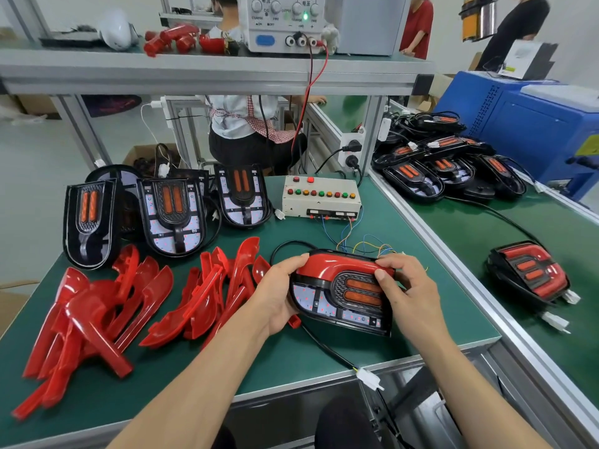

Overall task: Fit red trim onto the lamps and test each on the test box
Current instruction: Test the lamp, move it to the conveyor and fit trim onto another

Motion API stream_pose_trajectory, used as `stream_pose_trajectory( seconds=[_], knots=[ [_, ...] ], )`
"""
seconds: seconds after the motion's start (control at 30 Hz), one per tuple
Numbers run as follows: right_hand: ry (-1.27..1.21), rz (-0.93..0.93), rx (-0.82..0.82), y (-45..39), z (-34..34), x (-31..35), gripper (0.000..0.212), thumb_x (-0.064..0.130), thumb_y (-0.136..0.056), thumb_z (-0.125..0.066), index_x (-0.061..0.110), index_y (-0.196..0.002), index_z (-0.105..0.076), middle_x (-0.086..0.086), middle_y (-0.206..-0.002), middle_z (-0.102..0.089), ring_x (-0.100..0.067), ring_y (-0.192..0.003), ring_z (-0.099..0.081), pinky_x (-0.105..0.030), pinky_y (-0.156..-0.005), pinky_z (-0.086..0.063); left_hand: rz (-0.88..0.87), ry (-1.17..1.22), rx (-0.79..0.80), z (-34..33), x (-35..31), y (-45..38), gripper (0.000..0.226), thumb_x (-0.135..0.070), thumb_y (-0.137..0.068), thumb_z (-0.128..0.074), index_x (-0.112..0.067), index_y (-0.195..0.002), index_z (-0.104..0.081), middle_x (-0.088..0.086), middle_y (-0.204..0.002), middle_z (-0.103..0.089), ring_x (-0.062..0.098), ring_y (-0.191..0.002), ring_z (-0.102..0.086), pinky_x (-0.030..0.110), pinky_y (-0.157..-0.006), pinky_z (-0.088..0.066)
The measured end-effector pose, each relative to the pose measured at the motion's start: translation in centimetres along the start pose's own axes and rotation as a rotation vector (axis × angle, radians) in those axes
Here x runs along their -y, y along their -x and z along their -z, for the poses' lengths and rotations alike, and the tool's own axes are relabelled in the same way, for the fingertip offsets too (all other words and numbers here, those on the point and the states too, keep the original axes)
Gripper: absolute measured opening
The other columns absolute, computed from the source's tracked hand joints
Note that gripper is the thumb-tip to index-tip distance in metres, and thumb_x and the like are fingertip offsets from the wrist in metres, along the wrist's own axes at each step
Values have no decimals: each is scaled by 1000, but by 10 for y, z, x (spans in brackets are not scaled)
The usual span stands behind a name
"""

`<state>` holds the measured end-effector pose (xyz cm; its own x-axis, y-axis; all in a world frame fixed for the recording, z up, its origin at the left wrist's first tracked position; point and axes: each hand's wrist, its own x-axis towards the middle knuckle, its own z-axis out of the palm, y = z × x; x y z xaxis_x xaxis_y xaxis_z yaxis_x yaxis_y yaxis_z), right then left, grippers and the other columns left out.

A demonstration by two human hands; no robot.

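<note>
Green worktop (pixel 291 361) under me, and I've got both hands on the lamp (pixel 340 293) at its front edge. Left hand (pixel 278 293) cups the rounded end, grip clamped around it; right hand (pixel 405 286) curls over the top, thumb on the orange lens. Red trim (pixel 327 265) sits along the lamp's upper side. Loose trims (pixel 90 319) piled left, test box (pixel 321 197) behind, bare lamps (pixel 175 215) upright beyond.

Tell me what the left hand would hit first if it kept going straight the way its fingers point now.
The left hand already grips the lamp's rounded end, fingers aimed up and right along the red trim. Past the lamp, the loose coloured wires probably come next, then the test box; depth is uncertain.
</note>
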<state>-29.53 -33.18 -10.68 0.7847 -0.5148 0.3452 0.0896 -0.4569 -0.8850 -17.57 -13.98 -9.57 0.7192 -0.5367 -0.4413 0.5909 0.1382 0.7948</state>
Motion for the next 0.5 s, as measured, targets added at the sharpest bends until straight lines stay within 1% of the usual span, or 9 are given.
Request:
stream_pose_trajectory(
  seconds=[0.03,0.1,0.17,0.2,0.27,0.33,0.4,0.47,0.5],
  knots=[
    [4,10,-2,0,0,0,27,11,-95,-69,38,-97,-69,20,-109,-65,-4,-107,-61,-25,-94,-46,-3,-4,-2,0,1,0,29,-34,-100,-57,-13,-115,-71,8,-96,-76,24,-81,-73,35,-74,-58],
    [0,22,-10,0,0,-1,29,11,-95,-70,39,-98,-69,20,-109,-65,-4,-107,-61,-24,-94,-46,-27,-23,0,0,2,-1,27,-35,-101,-57,-14,-113,-70,9,-96,-76,23,-82,-73,38,-79,-58],
    [-18,12,-17,0,0,-3,29,11,-95,-70,40,-98,-69,20,-110,-65,-4,-108,-62,-27,-95,-47,-76,-93,7,1,3,-1,30,-40,-103,-54,-14,-109,-69,9,-97,-77,23,-84,-73,40,-85,-57],
    [-28,1,-22,0,0,-4,28,12,-95,-70,40,-98,-69,21,-110,-65,-5,-108,-62,-29,-96,-49,-107,-141,12,0,3,-1,33,-43,-104,-53,-15,-106,-70,8,-98,-77,22,-85,-73,39,-84,-56],
    [-49,-16,-30,0,0,-7,28,13,-95,-71,40,-97,-71,21,-112,-66,-5,-108,-63,-32,-97,-50,-162,-209,28,0,4,0,36,-48,-103,-53,-16,-100,-70,6,-96,-77,18,-84,-72,31,-75,-57],
    [-90,-30,-32,1,0,-9,28,11,-94,-72,39,-95,-73,20,-113,-67,-7,-109,-64,-34,-98,-51,-212,-238,33,0,5,1,34,-47,-103,-55,-18,-92,-69,2,-90,-76,16,-83,-71,28,-73,-55],
    [-131,-34,-33,1,1,-10,26,10,-92,-73,36,-94,-75,18,-113,-68,-10,-111,-64,-35,-99,-51,-251,-248,23,-1,5,2,36,-44,-103,-56,-13,-87,-67,3,-87,-74,18,-85,-67,34,-80,-55],
    [-147,-43,-30,1,1,-10,25,11,-91,-74,36,-94,-76,17,-113,-69,-9,-112,-65,-33,-97,-51,-297,-258,14,-2,6,4,49,-44,-103,-54,4,-95,-63,10,-91,-70,23,-89,-64,48,-92,-53],
    [-154,-49,-31,1,1,-11,25,11,-91,-75,36,-94,-76,17,-113,-69,-8,-111,-65,-31,-97,-52,-318,-262,6,-3,7,5,54,-44,-104,-54,9,-97,-59,14,-93,-68,25,-89,-62,53,-98,-51]
  ],
)
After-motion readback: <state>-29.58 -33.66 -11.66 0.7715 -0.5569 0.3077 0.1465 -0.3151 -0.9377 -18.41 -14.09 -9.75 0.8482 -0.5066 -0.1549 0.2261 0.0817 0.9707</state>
